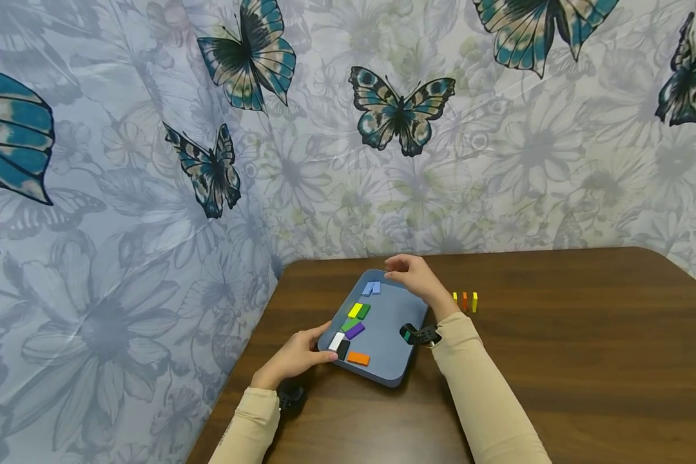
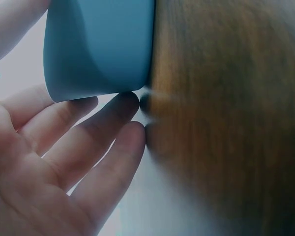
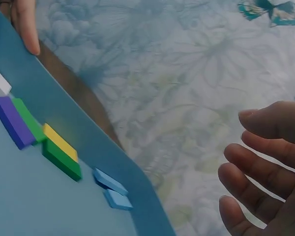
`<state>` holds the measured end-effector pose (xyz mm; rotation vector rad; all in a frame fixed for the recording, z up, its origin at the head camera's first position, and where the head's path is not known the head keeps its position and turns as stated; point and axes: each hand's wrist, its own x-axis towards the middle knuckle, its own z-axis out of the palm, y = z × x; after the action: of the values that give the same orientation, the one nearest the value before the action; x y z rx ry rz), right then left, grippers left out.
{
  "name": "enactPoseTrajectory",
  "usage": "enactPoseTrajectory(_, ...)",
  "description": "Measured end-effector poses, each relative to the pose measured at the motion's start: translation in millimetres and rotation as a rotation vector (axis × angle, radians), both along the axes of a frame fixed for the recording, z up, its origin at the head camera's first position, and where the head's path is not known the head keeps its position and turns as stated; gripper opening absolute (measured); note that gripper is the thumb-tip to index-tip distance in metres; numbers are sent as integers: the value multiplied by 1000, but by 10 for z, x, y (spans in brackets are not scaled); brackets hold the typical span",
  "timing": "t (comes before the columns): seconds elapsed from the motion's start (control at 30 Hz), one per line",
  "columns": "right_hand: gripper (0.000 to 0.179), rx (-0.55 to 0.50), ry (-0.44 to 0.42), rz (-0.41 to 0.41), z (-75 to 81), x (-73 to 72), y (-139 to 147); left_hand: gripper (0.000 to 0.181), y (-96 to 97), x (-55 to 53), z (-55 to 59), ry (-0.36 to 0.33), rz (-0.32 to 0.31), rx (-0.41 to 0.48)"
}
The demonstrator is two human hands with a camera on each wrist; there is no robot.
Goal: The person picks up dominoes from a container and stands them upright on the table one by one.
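A blue-grey tray (image 1: 385, 335) sits at an angle on the table. My left hand (image 1: 298, 353) holds its near left corner, thumb at the rim; in the left wrist view its fingers (image 2: 103, 142) touch the outer wall. Inside, along the left side, lie small flat domino-like blocks in pairs: light blue (image 1: 372, 288), yellow (image 1: 355, 310) with green (image 1: 363, 312), green (image 1: 350, 325) with purple (image 1: 355, 330), white (image 1: 336, 341) with black (image 1: 343, 350). One orange block (image 1: 358, 358) lies alone at the near end. My right hand (image 1: 414, 277) hovers over the far right rim, fingers loosely bent, holding nothing (image 3: 265, 172).
Right of the tray, past my right wrist, a yellow block (image 1: 474, 302), an orange block (image 1: 465, 301) and another yellow block (image 1: 455, 298) stand upright on the brown wooden table (image 1: 586, 361). A butterfly-patterned wall covering (image 1: 325, 206) rises behind the table and on the left.
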<state>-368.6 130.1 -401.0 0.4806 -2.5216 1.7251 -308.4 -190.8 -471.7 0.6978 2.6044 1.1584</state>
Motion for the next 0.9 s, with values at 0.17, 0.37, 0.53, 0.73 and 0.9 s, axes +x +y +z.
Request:
enactPoseTrajectory(0.17, 36, 12, -50, 31, -63, -69, -163, 82, 3, 1, -8, -2, -6, 8)
enactPoseTrajectory(0.37, 37, 9, -94, 45, -119, -137, -349, 80, 0, 10, 7, 6, 3, -4)
enactPoseTrajectory(0.53, 40, 34, -124, 59, -192, -196, -449, 80, 3, 9, 15, 11, 3, -9)
enactPoseTrajectory(0.73, 41, 106, -122, 58, -308, -244, -502, 80, 3, 18, 0, -14, 13, 4)
enactPoseTrajectory(0.9, 41, 168, -122, 50, -418, -268, -550, 79, 1, 17, -17, -14, -7, 21)
